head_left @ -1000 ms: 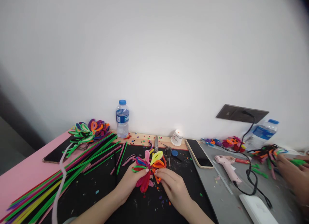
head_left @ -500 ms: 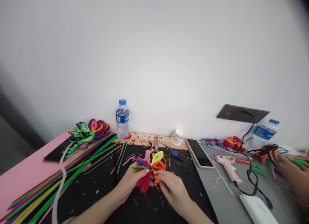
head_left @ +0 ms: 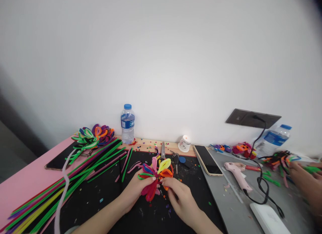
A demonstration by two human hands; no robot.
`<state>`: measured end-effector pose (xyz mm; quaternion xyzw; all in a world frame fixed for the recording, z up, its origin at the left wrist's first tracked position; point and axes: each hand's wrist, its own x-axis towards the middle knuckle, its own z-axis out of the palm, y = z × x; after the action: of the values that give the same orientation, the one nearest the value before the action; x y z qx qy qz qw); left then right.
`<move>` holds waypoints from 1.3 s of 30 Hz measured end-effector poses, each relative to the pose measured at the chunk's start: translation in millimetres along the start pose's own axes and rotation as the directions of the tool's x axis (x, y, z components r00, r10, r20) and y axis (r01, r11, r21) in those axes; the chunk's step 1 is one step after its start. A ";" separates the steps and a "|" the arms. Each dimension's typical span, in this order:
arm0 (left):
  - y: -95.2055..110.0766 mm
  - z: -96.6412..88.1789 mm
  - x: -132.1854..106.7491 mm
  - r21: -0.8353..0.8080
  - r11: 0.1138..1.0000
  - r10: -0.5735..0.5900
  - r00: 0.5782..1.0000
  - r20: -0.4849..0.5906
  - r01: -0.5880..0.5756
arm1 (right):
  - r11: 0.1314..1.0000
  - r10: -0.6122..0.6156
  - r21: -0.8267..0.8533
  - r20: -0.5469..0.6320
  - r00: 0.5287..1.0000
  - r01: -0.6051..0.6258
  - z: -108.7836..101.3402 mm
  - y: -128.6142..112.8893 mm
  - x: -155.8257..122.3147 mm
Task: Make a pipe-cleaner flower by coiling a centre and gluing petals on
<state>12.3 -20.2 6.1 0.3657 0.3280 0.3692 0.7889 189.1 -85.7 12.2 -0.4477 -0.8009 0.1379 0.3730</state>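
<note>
A pipe-cleaner flower (head_left: 151,189) with pink, red, yellow, orange, blue and green looped petals is held between both hands over the black mat (head_left: 141,217). My left hand (head_left: 136,190) grips it from the left, thumb on the petals near the centre. On the other side, my right hand (head_left: 181,197) pinches an orange petal (head_left: 166,173) between thumb and fingers. Just behind the flower lie scissors (head_left: 163,150) and a bunch of keys (head_left: 176,161), partly hidden by petals.
Pipe cleaners (head_left: 75,180) spread along the left, beside finished flowers (head_left: 93,135). Behind stand a water bottle (head_left: 127,125) and a paper cup (head_left: 184,143). To the right are a phone (head_left: 208,160), a pink glue gun (head_left: 237,175) with its cable, and a co-worker's hand (head_left: 303,183).
My right hand's fingers have shifted slightly at the orange petal and closed in around its lower part. My left hand and the flower stay nearly still.
</note>
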 end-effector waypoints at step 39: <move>-1.0 -1.6 -0.1 0.012 1.000 -0.008 1.000 -0.004 0.008 | 0.903 0.337 0.317 -0.107 0.935 -0.289 7.0 -1.0 0.3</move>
<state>11.4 -20.1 4.5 0.3686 0.3331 0.3649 0.7874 183.3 -85.2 8.1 -0.5195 -0.6563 0.2784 0.4711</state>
